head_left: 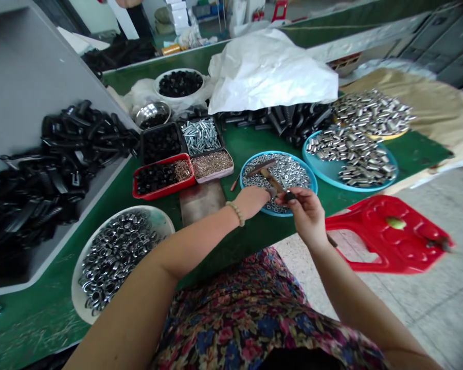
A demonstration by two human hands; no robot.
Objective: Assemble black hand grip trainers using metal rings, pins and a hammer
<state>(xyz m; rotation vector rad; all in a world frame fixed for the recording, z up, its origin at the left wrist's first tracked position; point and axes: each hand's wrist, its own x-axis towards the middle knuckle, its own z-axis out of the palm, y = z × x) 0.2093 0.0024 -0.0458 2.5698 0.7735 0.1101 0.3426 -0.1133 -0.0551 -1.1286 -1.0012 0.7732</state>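
Note:
My left hand (253,201), with a beaded bracelet at its wrist, reaches over the near side of a blue round tray (314,181) full of small metal nuts (293,172). Its fingers are bent together, and what they pinch, if anything, is hidden. Close beside it, my right hand (309,209) grips a small black part (289,196) between thumb and fingers at the tray's right edge. A hammer (270,180) with a wooden handle lies across the nuts, its head toward the far left and its handle end near my hands.
Black and red boxes hold bolts (200,136), black pieces (156,177) and small pins (212,164). A metal plate (202,202) lies before them. Metal rings (116,252) fill a white dish at left. Metal sleeves (364,159) fill a blue tray at right. A red stool (393,231) stands below.

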